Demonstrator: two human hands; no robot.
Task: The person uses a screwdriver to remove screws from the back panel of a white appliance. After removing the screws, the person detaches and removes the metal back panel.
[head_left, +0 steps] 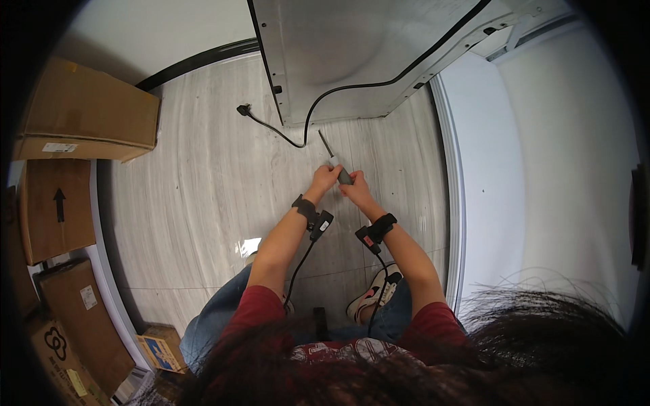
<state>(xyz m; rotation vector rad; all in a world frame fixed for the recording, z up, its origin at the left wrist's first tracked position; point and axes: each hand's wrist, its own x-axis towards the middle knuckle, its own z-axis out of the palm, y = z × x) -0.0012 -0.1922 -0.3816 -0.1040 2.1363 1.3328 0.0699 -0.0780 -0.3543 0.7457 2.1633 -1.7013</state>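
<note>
A screwdriver (pixel 345 177) with a grey-green handle and a long thin metal shaft is held in front of me, over the floor. Its shaft points away and slightly left, toward the lower edge of a large metal appliance panel (pixel 338 54). My left hand (pixel 325 177) has its fingers closed at the front part of the handle. On the handle's rear part, my right hand (pixel 359 191) is closed as well. Beyond the tip, a black power cord (pixel 308 122) runs down from the panel to a plug (pixel 244 109) lying on the floor.
Cardboard boxes stand along the left side, one large box (pixel 95 108) at the far left and a small box (pixel 161 348) near my left leg. A white wall (pixel 487 189) borders the right. Pale wood-look floor (pixel 196 183) lies between. Wrist straps with cables hang from both forearms.
</note>
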